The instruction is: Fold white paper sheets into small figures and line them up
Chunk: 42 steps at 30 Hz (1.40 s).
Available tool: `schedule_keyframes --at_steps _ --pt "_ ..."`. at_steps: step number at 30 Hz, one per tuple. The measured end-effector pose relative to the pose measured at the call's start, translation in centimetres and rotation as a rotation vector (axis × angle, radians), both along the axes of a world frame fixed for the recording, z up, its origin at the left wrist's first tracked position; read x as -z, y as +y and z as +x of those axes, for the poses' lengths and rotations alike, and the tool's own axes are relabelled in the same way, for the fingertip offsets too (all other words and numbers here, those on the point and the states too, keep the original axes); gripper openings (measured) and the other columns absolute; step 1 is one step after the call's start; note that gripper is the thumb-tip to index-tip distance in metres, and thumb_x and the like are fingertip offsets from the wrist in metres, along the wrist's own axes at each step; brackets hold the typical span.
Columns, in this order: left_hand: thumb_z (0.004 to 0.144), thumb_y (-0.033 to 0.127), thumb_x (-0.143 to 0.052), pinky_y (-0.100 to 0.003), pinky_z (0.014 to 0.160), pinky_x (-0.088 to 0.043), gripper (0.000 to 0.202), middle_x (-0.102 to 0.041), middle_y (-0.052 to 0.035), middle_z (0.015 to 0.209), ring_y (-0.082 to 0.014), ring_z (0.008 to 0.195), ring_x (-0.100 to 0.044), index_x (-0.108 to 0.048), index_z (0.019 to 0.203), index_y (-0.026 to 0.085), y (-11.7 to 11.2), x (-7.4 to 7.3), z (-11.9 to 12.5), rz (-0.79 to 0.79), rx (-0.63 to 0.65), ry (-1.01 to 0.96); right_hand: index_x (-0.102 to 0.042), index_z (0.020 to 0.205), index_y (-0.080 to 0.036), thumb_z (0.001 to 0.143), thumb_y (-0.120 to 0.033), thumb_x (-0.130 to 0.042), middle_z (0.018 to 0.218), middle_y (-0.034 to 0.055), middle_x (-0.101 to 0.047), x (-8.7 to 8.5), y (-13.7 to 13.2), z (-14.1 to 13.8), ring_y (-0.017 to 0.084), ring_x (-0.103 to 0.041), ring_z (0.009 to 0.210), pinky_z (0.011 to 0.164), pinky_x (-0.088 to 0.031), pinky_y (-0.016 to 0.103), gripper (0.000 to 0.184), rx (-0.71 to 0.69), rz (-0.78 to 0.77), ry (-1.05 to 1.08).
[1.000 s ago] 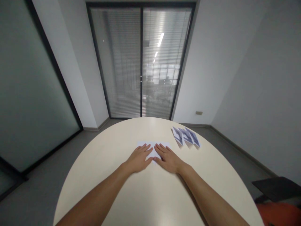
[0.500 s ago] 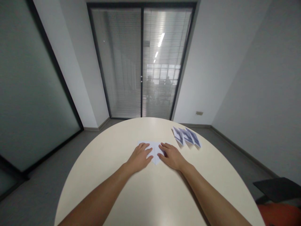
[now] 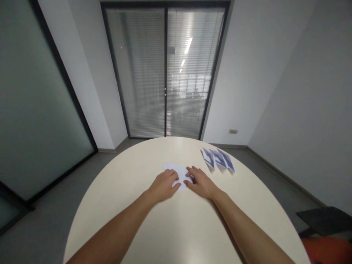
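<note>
A small piece of folded white paper [image 3: 180,171] lies on the round cream table [image 3: 181,227] between my hands. My left hand [image 3: 165,183] is over its left part, with bent fingers and the thumb close to them, gripping the near left edge. From the other side, my right hand [image 3: 201,182] holds the right part, its fingertips and thumb on the paper. Both hands cover some of the sheet, so its full outline and folds are partly hidden. Its far left corner sticks out beyond my left fingers.
Several folded paper pieces with blue-grey printing [image 3: 218,159] stand in a row near the table's far right edge. A dark chair part [image 3: 326,220] and something orange-red [image 3: 327,251] are at the lower right. Glass doors with blinds [image 3: 166,73] stand beyond the table.
The paper has turned slightly, and its far left corner now shows beyond my left hand. My left fingers have curled in and shifted a little right. My right hand has hardly moved.
</note>
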<state>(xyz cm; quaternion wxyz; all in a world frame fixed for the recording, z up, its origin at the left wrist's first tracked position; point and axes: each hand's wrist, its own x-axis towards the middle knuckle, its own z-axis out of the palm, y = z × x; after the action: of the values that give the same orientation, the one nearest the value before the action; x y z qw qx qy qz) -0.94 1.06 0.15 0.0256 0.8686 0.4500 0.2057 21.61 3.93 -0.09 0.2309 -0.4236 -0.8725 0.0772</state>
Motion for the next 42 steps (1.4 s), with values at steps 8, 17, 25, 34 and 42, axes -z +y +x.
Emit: schedule_keyframes --at_steps 8,17,25,34,42 --pt "0.096 0.028 -0.053 -0.038 0.107 -0.043 0.028 -0.063 -0.0048 0.133 -0.0219 0.123 -0.055 -0.067 0.12 0.022 0.5 0.8 -0.1 -0.054 0.007 -0.053 -0.061 0.118 -0.016 0.087 -0.038 -0.062 0.111 0.0116 -0.068 -0.1 -0.2 -0.5 0.027 -0.059 0.108 0.1 -0.043 0.04 0.038 0.109 0.048 -0.012" --pt "0.092 0.006 -0.047 -0.035 0.103 -0.046 0.038 -0.068 -0.0041 0.126 -0.02 0.116 -0.059 -0.07 0.118 0.021 1.1 0.9 -0.5 -0.023 -0.018 -0.051 -0.064 0.12 -0.019 0.088 -0.039 -0.063 0.117 0.0108 -0.068 0.1 0.2 -0.2 0.026 -0.058 0.111 0.099 -0.042 0.038 0.038 0.1 0.039 0.009" --pt "0.094 0.016 -0.048 -0.04 0.095 -0.046 0.026 -0.069 -0.0089 0.109 -0.0258 0.106 -0.059 -0.07 0.108 0.02 0.3 -0.1 -0.1 -0.009 -0.189 0.07 -0.072 0.105 -0.021 0.091 -0.034 -0.058 0.094 0.006 -0.073 -0.9 -0.2 -0.5 0.021 -0.063 0.091 0.084 -0.046 0.031 0.024 0.092 -0.045 0.054" --pt "0.092 0.018 -0.05 -0.039 0.109 -0.039 0.035 -0.062 -0.01 0.131 -0.0235 0.121 -0.055 -0.064 0.124 0.016 0.9 0.9 -0.9 -0.039 0.003 -0.017 -0.075 0.099 -0.024 0.093 -0.025 -0.052 0.092 0.0032 -0.075 -1.5 -0.8 -0.6 0.018 -0.065 0.083 0.076 -0.047 0.029 0.024 -0.043 -0.041 0.098" --pt "0.085 0.004 -0.046 -0.036 0.109 -0.04 0.045 -0.067 -0.0029 0.127 -0.0194 0.12 -0.056 -0.07 0.118 0.023 1.2 0.2 -1.1 -0.089 0.19 -0.078 -0.072 0.116 -0.024 0.089 -0.025 -0.058 0.118 0.0068 -0.071 -1.4 -0.7 -0.5 0.023 -0.062 0.113 0.102 -0.044 0.038 0.03 -0.207 0.044 0.08"
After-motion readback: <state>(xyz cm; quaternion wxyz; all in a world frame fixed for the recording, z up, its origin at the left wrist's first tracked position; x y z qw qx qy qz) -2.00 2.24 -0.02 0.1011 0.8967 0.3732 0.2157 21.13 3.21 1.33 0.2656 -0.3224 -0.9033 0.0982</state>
